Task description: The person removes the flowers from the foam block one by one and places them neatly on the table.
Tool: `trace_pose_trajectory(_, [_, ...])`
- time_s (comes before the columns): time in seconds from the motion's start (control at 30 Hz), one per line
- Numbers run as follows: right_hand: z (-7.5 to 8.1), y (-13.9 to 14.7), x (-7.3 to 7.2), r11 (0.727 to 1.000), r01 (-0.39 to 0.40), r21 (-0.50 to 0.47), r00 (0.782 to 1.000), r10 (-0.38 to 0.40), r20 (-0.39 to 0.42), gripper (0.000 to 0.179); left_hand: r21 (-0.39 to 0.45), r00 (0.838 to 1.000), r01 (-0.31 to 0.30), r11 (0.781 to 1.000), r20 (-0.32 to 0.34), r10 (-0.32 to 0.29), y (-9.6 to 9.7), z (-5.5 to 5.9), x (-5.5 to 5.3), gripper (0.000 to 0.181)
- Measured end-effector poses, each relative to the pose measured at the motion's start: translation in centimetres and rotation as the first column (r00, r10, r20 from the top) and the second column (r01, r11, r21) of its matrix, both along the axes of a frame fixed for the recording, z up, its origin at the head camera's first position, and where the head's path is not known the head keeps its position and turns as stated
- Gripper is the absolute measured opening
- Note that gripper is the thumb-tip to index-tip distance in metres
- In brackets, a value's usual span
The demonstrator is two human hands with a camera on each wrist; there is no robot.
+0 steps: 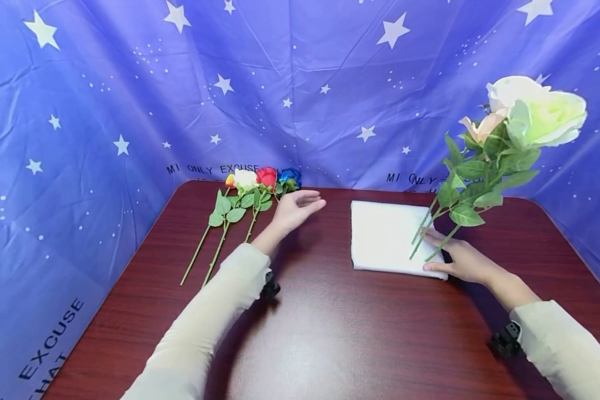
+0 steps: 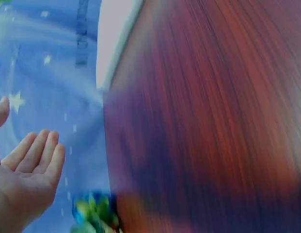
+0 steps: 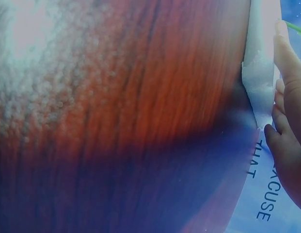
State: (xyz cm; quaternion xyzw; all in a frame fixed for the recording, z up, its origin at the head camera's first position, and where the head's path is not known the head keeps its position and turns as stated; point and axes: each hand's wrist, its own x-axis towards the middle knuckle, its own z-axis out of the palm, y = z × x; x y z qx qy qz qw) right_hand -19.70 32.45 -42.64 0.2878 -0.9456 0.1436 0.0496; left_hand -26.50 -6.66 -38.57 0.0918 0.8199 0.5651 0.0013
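"What is the right hand [image 1: 465, 261] doing?"

"It is resting against the right end of the white block [image 1: 387, 236], its thumb standing well apart from its fingers, both touching the block. The thumb is lying by the near right corner."

"And what is the block carrying?"

"Three leafy stems are standing in its right part and leaning to the right. A greenish-white rose [image 1: 547, 119], a white rose [image 1: 512, 91] and a pale pink rose [image 1: 482, 128] are topping them, high above the block's right end."

"Where is the left hand [image 1: 295, 210]?"

"It is hovering over the counter [image 1: 350, 333], left of the block and well apart from it. Its fingers are extending, the thumb is standing away from them, and it is holding nothing."

"Which flower is lying nearest it?"

"The blue rose [image 1: 291, 176], to the block's left. Farther from the block, a red rose [image 1: 266, 178], a cream rose [image 1: 245, 179] and an orange-yellow rose [image 1: 230, 180] are lying in a row, their visible stems pointing toward the person."

"And behind the block?"

"A starry cloth [image 1: 290, 128] is hanging."
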Motion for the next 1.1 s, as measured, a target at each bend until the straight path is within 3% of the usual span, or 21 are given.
trace_pose_trajectory(0.17, [0.0,0.0,0.0,1.0,0.0,0.001,1.0,0.0,-0.001,0.071,0.055,0.995,0.101,0.993,0.002,-0.102,4.7,-0.2,0.0,0.039])
trace_pose_trajectory(0.37, [0.0,0.1,-0.1,1.0,0.008,0.005,1.0,-0.008,0.02,0.072,0.133,0.983,0.175,0.976,0.028,-0.18,10.5,-0.8,0.8,0.037])
trace_pose_trajectory(0.53, [-0.1,0.0,-0.3,1.0,0.01,0.007,1.0,-0.01,0.015,0.071,0.158,0.958,0.264,0.951,0.074,-0.278,14.9,-1.4,1.9,0.042])
trace_pose_trajectory(0.67, [0.0,0.0,-0.4,1.0,0.008,-0.003,1.0,-0.008,0.009,0.072,0.166,0.939,0.313,0.935,0.096,-0.331,17.2,-1.0,2.7,0.044])
trace_pose_trajectory(0.87, [0.1,0.1,-0.5,1.0,0.009,-0.011,1.0,-0.009,-0.006,0.073,0.272,0.944,0.279,0.921,0.098,-0.315,19.4,-0.7,3.6,0.036])
trace_pose_trajectory(1.1, [-0.3,0.0,-0.4,1.0,0.019,-0.02,1.0,-0.019,-0.015,0.071,0.249,0.975,0.2,0.948,0.048,-0.218,20.2,-1.1,4.3,0.028])
